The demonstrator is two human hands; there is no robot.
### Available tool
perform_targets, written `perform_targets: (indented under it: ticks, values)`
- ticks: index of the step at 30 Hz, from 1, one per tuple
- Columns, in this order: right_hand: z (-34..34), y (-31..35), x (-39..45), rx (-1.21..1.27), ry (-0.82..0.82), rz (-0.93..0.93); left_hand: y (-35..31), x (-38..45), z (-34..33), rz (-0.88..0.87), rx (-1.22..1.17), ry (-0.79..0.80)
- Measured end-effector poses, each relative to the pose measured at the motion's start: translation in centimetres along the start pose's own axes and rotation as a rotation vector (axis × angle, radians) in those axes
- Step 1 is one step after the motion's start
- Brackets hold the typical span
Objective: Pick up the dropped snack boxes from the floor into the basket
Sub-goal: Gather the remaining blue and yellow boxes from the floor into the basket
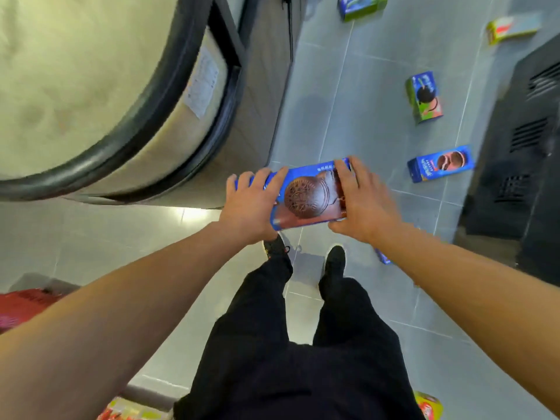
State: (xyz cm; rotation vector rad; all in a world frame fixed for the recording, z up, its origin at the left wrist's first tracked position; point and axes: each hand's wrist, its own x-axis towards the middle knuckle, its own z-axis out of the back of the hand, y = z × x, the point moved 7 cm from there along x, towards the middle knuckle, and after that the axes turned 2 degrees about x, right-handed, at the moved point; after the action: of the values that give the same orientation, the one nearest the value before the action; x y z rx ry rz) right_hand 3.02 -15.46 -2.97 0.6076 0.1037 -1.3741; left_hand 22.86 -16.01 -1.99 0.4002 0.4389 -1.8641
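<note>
While the cookie box (309, 197) hangs at waist height, I grip it at both ends, long axis left to right.
Left hand (253, 204) and right hand (360, 201) clasp it; red basket (21, 301) lies low to my left, nearer the left arm.

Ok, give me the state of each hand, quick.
Left hand: grips the left end of the blue cardboard cookie box.
Right hand: grips the same box's right end.

One wide-angle camera rides on the person's head, looking steeply down past both forearms onto the grey tiled floor (348, 86); the shoes sit near centre, floor stretching toward twelve o'clock.
</note>
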Motion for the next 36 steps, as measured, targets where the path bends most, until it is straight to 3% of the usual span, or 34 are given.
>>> perform_targets:
  ticks: [4, 9, 15, 21, 24, 29, 36]
  values:
    - [3.2, 2.6, -4.5, -0.161, -0.03, 0.161, -1.7, -6.8, 2.9, 0.048, 0.049, -0.063]
    - [4.7, 6.2, -8.8, -0.269, 0.085, 0.409, -4.0, -14.7, 3.9, 0.118, 0.145, -0.195]
    - [4.1, 13.0, -13.5, -0.227, 0.328, 0.669, -7.1, -26.4, 2.0, 0.274, 0.241, -0.382]
    - [0.8, 21.1, -18.2, -0.303, 0.556, 0.779, -8.1, -37.5, -0.9, 0.517, 0.214, -0.41]
    - [-1.0, 25.2, -21.3, -0.331, 0.511, 0.872, -7.9, -42.4, -3.2, 0.641, 0.138, -0.417]
    - [-4.0, 32.4, -27.4, -0.54, 0.279, 1.227, -4.2, -52.1, -7.2, 0.981, -0.202, -0.422]
    - [-10.9, 41.7, -35.3, -0.609, 0.225, 1.5, 0.1, -63.7, -13.8, 1.097, -0.571, -0.392]
